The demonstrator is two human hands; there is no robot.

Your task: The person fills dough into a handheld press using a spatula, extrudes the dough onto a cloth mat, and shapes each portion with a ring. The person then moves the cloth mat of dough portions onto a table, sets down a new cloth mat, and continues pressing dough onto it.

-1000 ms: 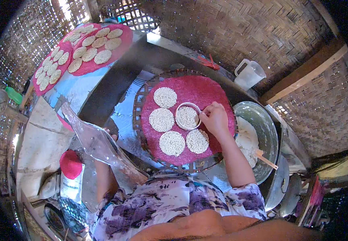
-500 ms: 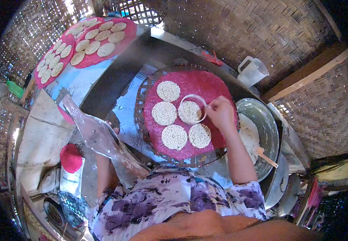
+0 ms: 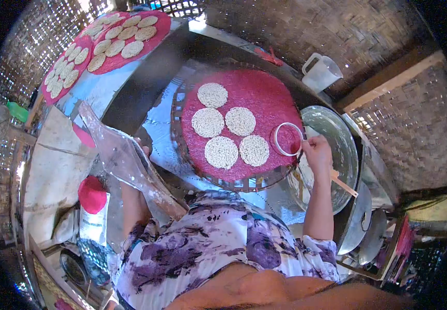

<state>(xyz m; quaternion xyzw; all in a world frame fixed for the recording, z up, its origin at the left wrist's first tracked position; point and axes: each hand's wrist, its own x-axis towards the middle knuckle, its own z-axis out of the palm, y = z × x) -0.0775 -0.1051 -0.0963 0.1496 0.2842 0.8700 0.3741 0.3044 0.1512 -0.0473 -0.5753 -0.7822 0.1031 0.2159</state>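
My right hand [image 3: 317, 154] pinches a thin white ring [image 3: 287, 139] by its edge, at the right part of a red cloth [image 3: 270, 98]. On that cloth lie several pale round noodle-like discs [image 3: 240, 121], and a woven basket frame [image 3: 178, 116] shows around its edge. Beside my right hand stands a large metal basin [image 3: 343, 150] with a flat orange-tan handle [image 3: 345, 184] sticking out. My left hand [image 3: 144, 149] is mostly hidden behind a long, flour-dusted wooden piece [image 3: 117, 155]; its grip cannot be made out.
More pale discs on red cloths [image 3: 155, 39] lie at the upper left. A clear pitcher [image 3: 321, 73] stands on the back ledge near a red item [image 3: 269, 56]. A white sack [image 3: 94, 222] with a red top is at the lower left. Woven walls enclose the place.
My right hand has lifted the ring off the middle disc and moved it right and toward me. The view has shifted slightly. My left hand stays behind the wooden piece.
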